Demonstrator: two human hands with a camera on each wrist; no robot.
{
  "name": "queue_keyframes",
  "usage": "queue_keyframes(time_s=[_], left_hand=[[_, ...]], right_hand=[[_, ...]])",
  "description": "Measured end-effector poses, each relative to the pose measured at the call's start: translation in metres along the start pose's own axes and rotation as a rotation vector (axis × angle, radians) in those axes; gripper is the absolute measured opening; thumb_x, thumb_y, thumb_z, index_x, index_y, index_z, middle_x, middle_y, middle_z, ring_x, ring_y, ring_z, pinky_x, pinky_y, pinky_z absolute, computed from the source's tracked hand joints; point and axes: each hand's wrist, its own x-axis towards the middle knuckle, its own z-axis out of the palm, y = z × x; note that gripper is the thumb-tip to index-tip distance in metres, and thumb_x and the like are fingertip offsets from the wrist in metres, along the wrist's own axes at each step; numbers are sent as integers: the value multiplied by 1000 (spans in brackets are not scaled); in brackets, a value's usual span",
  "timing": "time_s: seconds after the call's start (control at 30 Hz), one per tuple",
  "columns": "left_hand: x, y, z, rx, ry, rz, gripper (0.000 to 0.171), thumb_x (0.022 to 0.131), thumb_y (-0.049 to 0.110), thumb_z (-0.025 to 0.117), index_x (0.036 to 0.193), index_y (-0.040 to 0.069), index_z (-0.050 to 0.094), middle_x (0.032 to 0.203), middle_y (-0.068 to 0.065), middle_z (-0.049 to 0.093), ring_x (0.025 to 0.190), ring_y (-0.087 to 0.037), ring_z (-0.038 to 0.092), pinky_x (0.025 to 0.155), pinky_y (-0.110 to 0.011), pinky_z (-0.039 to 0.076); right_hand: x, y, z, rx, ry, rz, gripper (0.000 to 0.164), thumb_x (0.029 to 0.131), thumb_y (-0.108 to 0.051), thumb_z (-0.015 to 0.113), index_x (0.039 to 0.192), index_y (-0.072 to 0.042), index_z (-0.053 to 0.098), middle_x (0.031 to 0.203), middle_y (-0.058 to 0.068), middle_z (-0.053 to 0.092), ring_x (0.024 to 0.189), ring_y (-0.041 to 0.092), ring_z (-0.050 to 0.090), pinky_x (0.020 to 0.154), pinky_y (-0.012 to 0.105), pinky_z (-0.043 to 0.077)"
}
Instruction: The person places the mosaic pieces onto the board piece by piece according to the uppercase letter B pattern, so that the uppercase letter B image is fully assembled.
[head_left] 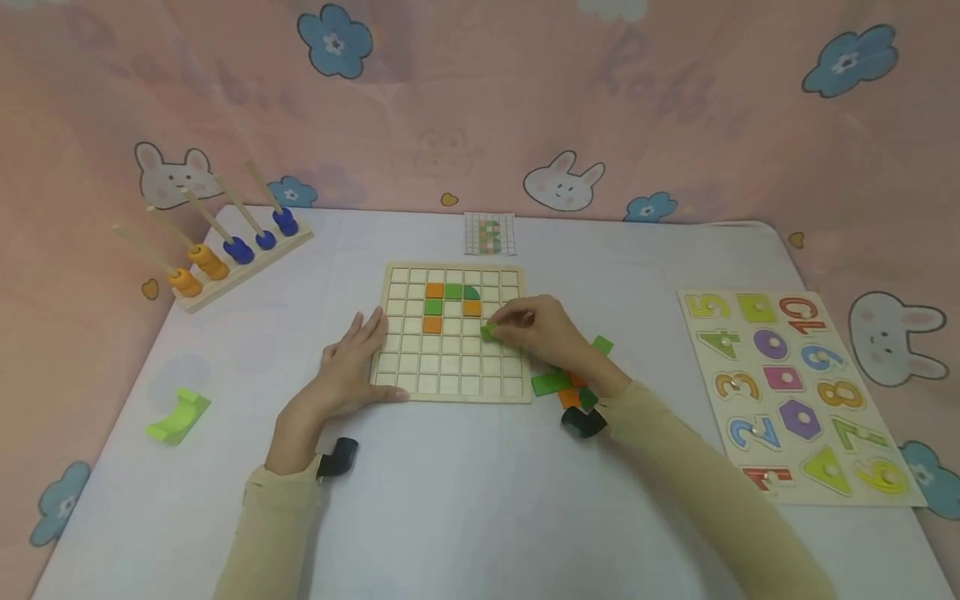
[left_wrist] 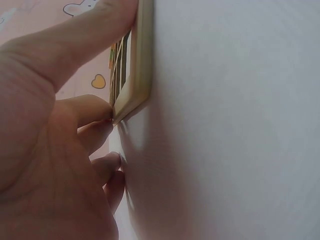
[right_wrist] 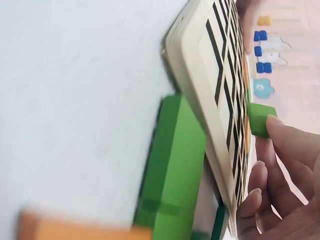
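Observation:
A wooden grid board (head_left: pixel 408 365) lies mid-table, bearing several orange and green blocks in its upper cells, among them an orange block (head_left: pixel 432 325) and a dark green rounded block (head_left: pixel 471 292). My left hand (head_left: pixel 347 367) rests at the board's left side, fingers spread along that edge, thumb on the front edge. Between thumb and fingertips my right hand (head_left: pixel 545 333) pinches a green block (right_wrist: pixel 261 119) just over the board's right part. Beside the board, partly under my right forearm, lie loose blocks, including a long green block (head_left: pixel 551 383) and an orange block (head_left: pixel 569 398).
Behind the board lies a small pattern card (head_left: pixel 490 234). A peg stand with beads (head_left: pixel 240 271) is at the back left, and a light green curved piece (head_left: pixel 178 417) at the left. On the right lies a number and shape puzzle board (head_left: pixel 783 408).

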Motion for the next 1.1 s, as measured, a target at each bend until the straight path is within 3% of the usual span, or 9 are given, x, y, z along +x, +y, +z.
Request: queue_keyframes(time_s=[0.3, 0.73, 1.1], left_hand=[[1, -1, 0, -1, -1, 6, 123, 81, 34, 93, 169, 1, 12, 180, -14, 1, 166, -40, -6, 126, -69, 10], [1, 0, -1, -3, -4, 4, 123, 81, 34, 92, 169, 2, 12, 180, -13, 1, 167, -39, -6, 127, -68, 10], [1, 0, -1, -1, -12, -2, 122, 82, 34, 92, 169, 2, 12, 180, -13, 0, 167, -39, -7, 126, -68, 10]], right_hand=[[18, -11, 20, 50, 15, 3, 9, 96, -14, 80, 102, -8, 80, 94, 7, 78, 85, 19, 65, 77, 26, 51], [33, -24, 35, -38, 49, 48, 7, 96, -13, 80, 99, -6, 79, 90, 7, 77, 82, 17, 63, 75, 25, 50], [38, -29, 38, -55, 16, 80, 7, 97, -13, 79, 98, -6, 79, 87, 6, 71, 79, 17, 56, 70, 24, 45]])
